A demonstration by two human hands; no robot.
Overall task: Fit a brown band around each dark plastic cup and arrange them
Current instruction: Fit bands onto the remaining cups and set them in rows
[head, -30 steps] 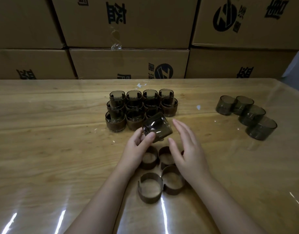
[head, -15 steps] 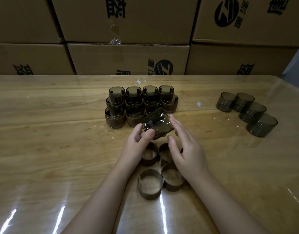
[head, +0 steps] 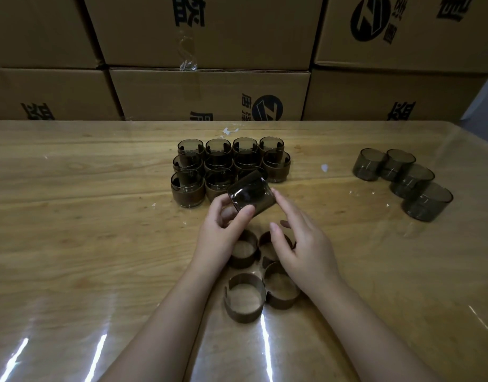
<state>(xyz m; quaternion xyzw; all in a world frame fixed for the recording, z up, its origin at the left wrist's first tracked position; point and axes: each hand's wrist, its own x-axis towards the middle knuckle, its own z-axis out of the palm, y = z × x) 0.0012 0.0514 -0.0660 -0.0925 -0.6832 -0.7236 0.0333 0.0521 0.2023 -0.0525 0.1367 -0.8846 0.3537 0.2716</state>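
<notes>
The left hand [head: 223,232] sits just below the centre of the frame, its thumb and fingers curled round a dark cup [head: 249,193]; the cup is lifted off the table [head: 72,244] and tilted, its glossy base turned toward the camera; whether it wears a band cannot be told. The right hand [head: 306,249] lies just right of it, mostly open, fingers nearly straight; its forefinger tip touches the cup's right side, the thumb hangs free below, and it grips nothing.

Under and between the two hands, low in the centre, four loose bands [head: 244,297] stand on edge on the table in a tight cluster; they are brown split rings; the nearest has its gap facing left; the two farther ones are partly hidden by the hands.

Just above the held cup, in the middle of the frame, banded cups [head: 187,188] stand upright in three close rows, touching one another; the cup in hand overlaps the front row's right end.

At the right edge of the frame, well apart from the rest, four bare cups [head: 427,201] lie in a curved line, each touching the next.

Cardboard boxes [head: 209,95] with dark print fill the top of the frame behind the table; a clear sheet on the wood throws bright glints at lower left.
</notes>
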